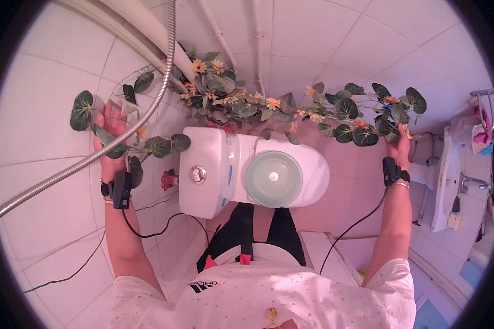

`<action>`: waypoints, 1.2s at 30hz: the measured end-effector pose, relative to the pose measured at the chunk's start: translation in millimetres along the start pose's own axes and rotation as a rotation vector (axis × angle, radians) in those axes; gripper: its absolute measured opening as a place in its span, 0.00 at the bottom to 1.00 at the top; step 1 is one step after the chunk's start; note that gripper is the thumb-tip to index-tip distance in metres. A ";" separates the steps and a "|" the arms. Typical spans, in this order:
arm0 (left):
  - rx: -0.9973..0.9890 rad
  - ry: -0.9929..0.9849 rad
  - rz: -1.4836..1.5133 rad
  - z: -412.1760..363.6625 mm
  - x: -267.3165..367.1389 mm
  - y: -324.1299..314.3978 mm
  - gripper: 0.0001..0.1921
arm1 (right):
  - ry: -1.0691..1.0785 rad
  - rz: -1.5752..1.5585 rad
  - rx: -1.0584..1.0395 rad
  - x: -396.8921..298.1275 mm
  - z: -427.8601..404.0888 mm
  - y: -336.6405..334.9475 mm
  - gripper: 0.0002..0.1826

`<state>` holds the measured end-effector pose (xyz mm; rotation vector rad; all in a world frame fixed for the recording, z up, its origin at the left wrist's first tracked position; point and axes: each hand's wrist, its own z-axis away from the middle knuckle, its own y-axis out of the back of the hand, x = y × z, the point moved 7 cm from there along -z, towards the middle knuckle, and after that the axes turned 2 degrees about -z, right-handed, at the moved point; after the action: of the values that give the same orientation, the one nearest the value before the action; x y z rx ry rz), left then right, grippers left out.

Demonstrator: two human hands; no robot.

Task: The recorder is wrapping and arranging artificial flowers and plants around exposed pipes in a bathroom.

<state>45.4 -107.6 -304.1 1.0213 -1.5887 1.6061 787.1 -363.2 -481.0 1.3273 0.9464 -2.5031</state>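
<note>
An artificial garland [245,107] of green leaves and orange flowers stretches across the wall side of the toilet, between my two hands. At its right end, my right hand [398,146] grips the stems, with the fingers partly hidden by leaves. My left hand [112,119] is raised near the tiled wall, its palm facing up and fingers extended. Some loose leaves lie across that palm, but the fingers are not closed on them. Below the garland stands the white toilet [317,174], with a translucent pale green basin [274,197] on its lid.
A metal shower hose [107,149] passes in front of my left hand. Pipes [257,45] run up the wall. A red valve handle [169,180] sits beside the cistern [201,193]. On the right are a washbasin [443,181] and a towel ring [483,93] holding cloths. Cables hang from both wrist devices.
</note>
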 end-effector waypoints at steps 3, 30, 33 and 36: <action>-0.133 -0.004 -0.017 -0.9 1.1 -14.5 0.25 | 0.029 0.016 0.021 13.9 -26.2 20.6 0.13; -0.136 -0.239 0.146 -54.9 60.4 -69.2 0.23 | -0.238 -0.284 -0.821 44.8 193.4 -242.6 0.10; -0.172 -0.216 0.226 -80.7 54.3 -78.0 0.22 | -0.206 -0.211 -0.882 71.9 181.7 -298.0 0.08; -0.261 -0.216 0.278 -111.9 56.7 -56.2 0.20 | -0.161 -0.088 -0.991 96.4 214.1 -377.3 0.09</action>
<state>57.5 2.7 -223.0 0.8858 -2.1018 1.4473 427.4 -178.8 -296.3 0.7384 1.8516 -1.6713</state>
